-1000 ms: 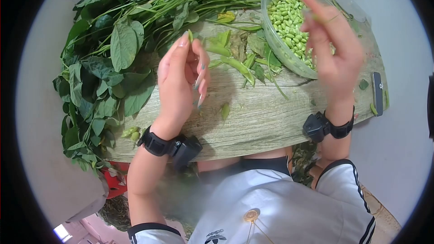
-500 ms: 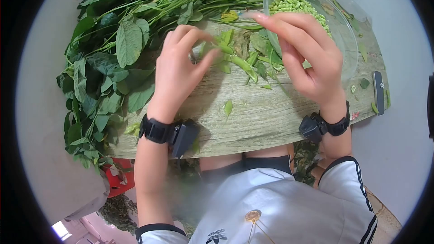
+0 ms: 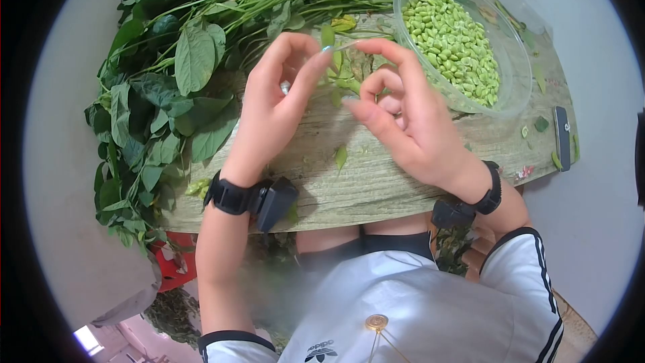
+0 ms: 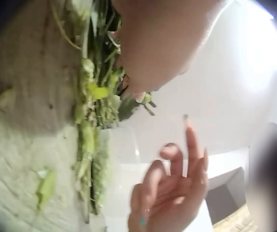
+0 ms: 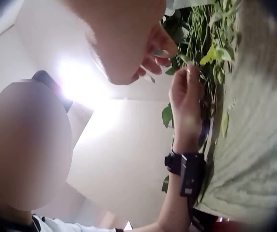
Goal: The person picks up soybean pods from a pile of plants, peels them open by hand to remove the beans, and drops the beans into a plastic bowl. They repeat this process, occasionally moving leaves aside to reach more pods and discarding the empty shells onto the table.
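Note:
Above the middle of the table my left hand (image 3: 272, 107) pinches a green bean pod (image 3: 327, 35) between thumb and index finger, and the pod's end sticks up past the fingertips. In the right wrist view the same pod (image 5: 184, 59) shows at the fingertips. My right hand (image 3: 420, 128) is just to the right, its index finger reaching to the left thumb tip, the thumb spread apart and the other fingers bent loosely. Nothing shows between its fingers. Beneath the hands lie several flat pods (image 3: 348, 84), partly hidden by them.
A clear plastic tub (image 3: 517, 87) of shelled green beans (image 3: 457, 50) stands at the right. Leafy bean stalks (image 3: 195, 60) cover the back and left. A dark phone-like slab (image 3: 562, 140) lies near the right edge. One loose pod piece (image 3: 341, 156) is on the wood.
The right hand has come from over the tub leftward to the left hand. The left hand let its earlier pod go, reached down to the pods and now pinches one.

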A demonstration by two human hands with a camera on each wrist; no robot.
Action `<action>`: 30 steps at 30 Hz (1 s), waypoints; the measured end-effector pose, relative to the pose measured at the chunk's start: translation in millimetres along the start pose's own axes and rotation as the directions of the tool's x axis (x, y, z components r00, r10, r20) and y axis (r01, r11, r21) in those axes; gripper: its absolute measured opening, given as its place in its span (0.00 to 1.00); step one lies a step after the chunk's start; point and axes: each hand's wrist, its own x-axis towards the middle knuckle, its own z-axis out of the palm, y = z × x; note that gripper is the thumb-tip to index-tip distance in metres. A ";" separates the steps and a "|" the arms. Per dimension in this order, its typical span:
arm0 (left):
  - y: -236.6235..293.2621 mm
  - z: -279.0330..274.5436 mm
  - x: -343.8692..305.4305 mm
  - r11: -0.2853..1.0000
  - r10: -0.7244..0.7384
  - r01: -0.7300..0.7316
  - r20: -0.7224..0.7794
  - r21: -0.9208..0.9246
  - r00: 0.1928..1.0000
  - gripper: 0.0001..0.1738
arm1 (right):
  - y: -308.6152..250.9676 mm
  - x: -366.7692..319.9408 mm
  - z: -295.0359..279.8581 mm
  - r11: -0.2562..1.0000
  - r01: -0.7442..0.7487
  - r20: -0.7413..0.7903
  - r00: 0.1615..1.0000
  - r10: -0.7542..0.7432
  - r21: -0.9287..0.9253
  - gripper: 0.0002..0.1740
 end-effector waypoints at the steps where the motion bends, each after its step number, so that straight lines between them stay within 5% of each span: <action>1: 2.0 1.2 -2.2 0.941 -0.131 0.148 0.078 -0.303 0.988 0.07 | 5.2 -0.9 3.6 0.993 -0.043 -0.037 0.998 0.048 0.110 0.26; 2: 3.7 1.9 -4.2 0.772 -0.228 0.297 0.192 -0.561 0.955 0.08 | 10.0 -1.6 5.1 0.993 -0.044 -0.041 0.998 0.049 0.107 0.26; 5: 10.7 6.3 -13.7 0.719 -0.219 0.391 0.347 -0.575 0.912 0.07 | 15.0 0.1 4.7 0.982 0.065 -0.115 0.992 -0.045 0.177 0.27; 7: 10.8 11.8 -18.9 0.578 -0.192 0.457 0.431 -0.676 0.881 0.07 | 10.1 3.4 -1.1 0.977 -0.133 0.009 0.991 0.134 0.167 0.24; 11: 4.1 12.6 -17.0 0.582 -0.273 0.550 0.493 -0.599 0.826 0.09 | 10.8 7.3 -8.1 0.996 -0.087 -0.033 0.996 0.088 0.034 0.17; 13: 4.2 9.7 -13.5 0.562 -0.201 0.469 0.438 -0.682 0.876 0.13 | 18.6 8.0 -7.8 0.956 0.190 -0.091 0.972 -0.215 -0.224 0.16; 18: 14.6 10.8 -8.6 0.534 -0.414 0.421 0.207 -0.733 0.887 0.19 | 9.9 11.1 -13.8 0.783 0.453 -0.043 0.854 -0.518 -0.425 0.21; 19: 8.2 5.0 -10.6 0.659 -0.343 0.421 0.250 -0.623 0.906 0.20 | 7.6 11.4 -13.0 0.733 0.501 -0.042 0.813 -0.581 -0.460 0.24; 21: 5.1 3.1 -14.1 0.769 -0.275 0.397 0.301 -0.501 0.913 0.21 | 14.5 11.7 -12.1 0.731 0.505 -0.036 0.811 -0.584 -0.459 0.25; 23: 6.8 4.5 -18.7 0.883 -0.050 0.181 0.296 -0.433 0.954 0.26 | 15.6 9.5 -10.8 0.731 0.506 -0.036 0.811 -0.584 -0.458 0.27; 25: 11.1 1.2 -16.8 0.838 -0.087 0.242 0.318 -0.489 0.944 0.23 | 10.7 6.7 -10.6 0.801 0.412 0.004 0.890 -0.456 -0.435 0.36; 28: 16.5 13.1 -20.7 0.739 -0.144 0.334 0.348 -0.585 0.927 0.18 | 16.4 6.7 -8.5 0.833 0.410 0.204 0.911 -0.358 -0.372 0.45; 30: 19.6 12.5 -18.9 0.691 -0.163 0.361 0.351 -0.626 0.922 0.16 | 19.4 6.0 -6.9 0.861 0.385 0.194 0.921 -0.337 -0.332 0.47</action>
